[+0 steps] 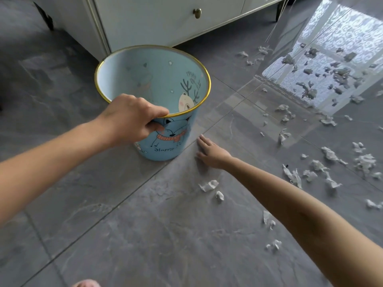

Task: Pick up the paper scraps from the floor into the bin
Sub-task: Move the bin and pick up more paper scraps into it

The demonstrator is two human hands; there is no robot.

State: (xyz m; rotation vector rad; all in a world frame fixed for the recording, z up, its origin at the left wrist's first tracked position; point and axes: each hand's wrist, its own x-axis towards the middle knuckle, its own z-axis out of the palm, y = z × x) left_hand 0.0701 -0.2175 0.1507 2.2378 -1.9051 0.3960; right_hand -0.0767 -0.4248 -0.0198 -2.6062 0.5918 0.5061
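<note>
A light blue bin (176, 139) with a gold rim and cartoon deer prints stands upright on the grey tiled floor. My left hand (132, 119) grips its near rim, thumb outside and fingers curled over the edge. Nothing shows inside the bin. My right hand (211, 152) lies flat on the floor just right of the bin, fingers straight, holding nothing. Several white paper scraps (209, 185) are scattered over the floor to the right, the closest ones below my right wrist; more scraps (329, 154) lie farther right.
A white cabinet (157, 21) with a brass knob stands right behind the bin. Bright window light reflects off the glossy tiles (323, 65) at the upper right, among more scraps. A pink slipper tip (87, 283) shows at the bottom edge.
</note>
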